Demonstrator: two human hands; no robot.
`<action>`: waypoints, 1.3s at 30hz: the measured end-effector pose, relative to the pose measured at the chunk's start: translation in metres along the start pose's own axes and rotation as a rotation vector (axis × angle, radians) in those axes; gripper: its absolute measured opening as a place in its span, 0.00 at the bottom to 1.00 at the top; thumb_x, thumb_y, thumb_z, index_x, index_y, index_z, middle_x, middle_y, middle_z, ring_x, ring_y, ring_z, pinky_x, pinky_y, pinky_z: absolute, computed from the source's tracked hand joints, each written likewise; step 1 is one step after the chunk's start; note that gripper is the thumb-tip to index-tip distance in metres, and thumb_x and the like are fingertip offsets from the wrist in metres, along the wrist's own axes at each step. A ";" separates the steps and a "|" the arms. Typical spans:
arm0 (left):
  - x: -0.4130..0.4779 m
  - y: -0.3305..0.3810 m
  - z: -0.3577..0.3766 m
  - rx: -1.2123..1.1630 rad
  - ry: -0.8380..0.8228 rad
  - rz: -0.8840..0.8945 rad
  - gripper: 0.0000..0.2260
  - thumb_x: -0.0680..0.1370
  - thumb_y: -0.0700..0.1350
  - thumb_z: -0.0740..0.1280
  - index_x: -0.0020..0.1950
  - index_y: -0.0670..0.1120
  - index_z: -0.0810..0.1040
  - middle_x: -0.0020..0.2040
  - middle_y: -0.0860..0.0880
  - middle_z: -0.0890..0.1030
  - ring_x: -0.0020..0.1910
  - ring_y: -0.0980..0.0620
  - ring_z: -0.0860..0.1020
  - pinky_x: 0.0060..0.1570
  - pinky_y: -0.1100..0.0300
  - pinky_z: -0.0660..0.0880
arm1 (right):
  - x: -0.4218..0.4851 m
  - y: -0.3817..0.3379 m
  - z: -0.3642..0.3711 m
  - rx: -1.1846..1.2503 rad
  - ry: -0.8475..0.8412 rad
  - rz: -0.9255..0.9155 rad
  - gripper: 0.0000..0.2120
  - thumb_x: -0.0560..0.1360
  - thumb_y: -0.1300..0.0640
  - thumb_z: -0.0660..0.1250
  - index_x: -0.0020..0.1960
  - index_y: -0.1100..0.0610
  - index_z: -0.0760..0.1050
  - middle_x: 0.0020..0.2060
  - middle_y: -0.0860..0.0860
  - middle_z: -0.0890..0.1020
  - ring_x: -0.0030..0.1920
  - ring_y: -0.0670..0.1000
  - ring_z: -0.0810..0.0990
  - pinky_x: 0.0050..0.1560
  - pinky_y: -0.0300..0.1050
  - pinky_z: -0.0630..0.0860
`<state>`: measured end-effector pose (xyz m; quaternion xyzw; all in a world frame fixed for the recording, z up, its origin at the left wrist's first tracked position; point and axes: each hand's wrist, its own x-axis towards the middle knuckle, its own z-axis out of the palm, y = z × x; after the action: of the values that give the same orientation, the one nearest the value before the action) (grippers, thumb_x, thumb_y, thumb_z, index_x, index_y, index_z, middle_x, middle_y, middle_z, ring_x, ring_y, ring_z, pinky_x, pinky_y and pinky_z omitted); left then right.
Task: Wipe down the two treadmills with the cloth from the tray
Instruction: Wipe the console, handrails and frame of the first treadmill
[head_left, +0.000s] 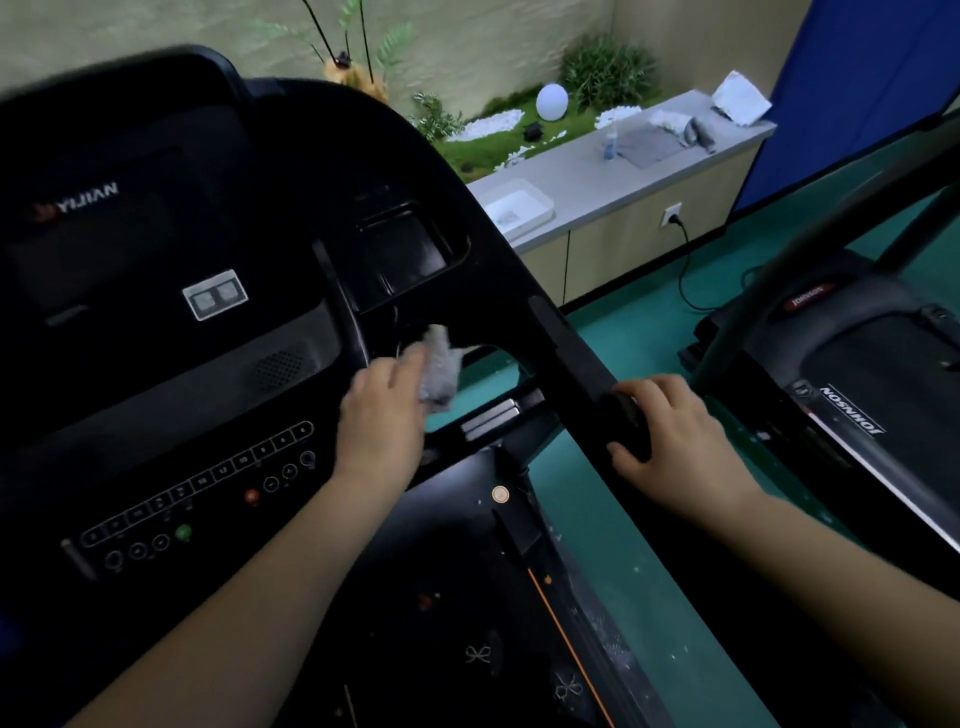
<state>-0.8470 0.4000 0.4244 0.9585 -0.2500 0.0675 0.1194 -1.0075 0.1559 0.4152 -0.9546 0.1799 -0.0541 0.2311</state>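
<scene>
At the near treadmill (291, 156), right side | your left grip (382, 415) clutches the cloth (439, 371); right grip (670, 436) wraps the handrail (566, 343) | risk: bunched cloth may slip, or press the buttons (208, 483).

1. The scene is dim; the near treadmill console (156, 312) is almost black with little detail.
2. The far counter (597, 171) and wall (156, 31) are brighter.
3. The left hand (384, 415) and cloth (439, 364) are smeared by motion blur.
4. Straight lines bend at the edges.
</scene>
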 end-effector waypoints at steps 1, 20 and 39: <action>-0.008 -0.013 -0.004 0.024 0.068 -0.030 0.28 0.74 0.45 0.68 0.73 0.49 0.64 0.59 0.44 0.72 0.57 0.42 0.71 0.54 0.47 0.71 | 0.006 -0.006 0.002 0.010 0.017 0.009 0.27 0.69 0.49 0.71 0.66 0.49 0.68 0.59 0.52 0.71 0.58 0.56 0.73 0.57 0.55 0.74; 0.130 -0.005 0.028 0.226 -0.115 0.106 0.32 0.80 0.56 0.55 0.77 0.41 0.47 0.76 0.38 0.54 0.75 0.40 0.53 0.74 0.45 0.52 | 0.021 -0.018 0.029 -0.026 0.034 0.049 0.23 0.74 0.53 0.66 0.68 0.49 0.66 0.62 0.50 0.68 0.59 0.55 0.73 0.58 0.53 0.74; 0.188 0.045 0.034 0.025 -0.135 0.096 0.31 0.80 0.61 0.49 0.78 0.50 0.44 0.78 0.45 0.38 0.77 0.45 0.41 0.75 0.48 0.45 | 0.022 -0.018 0.028 -0.006 0.044 0.045 0.24 0.74 0.54 0.66 0.68 0.49 0.67 0.62 0.49 0.69 0.59 0.55 0.74 0.57 0.52 0.75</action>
<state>-0.7039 0.2654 0.4363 0.9492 -0.3023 0.0115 0.0870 -0.9767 0.1742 0.3992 -0.9496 0.2066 -0.0695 0.2254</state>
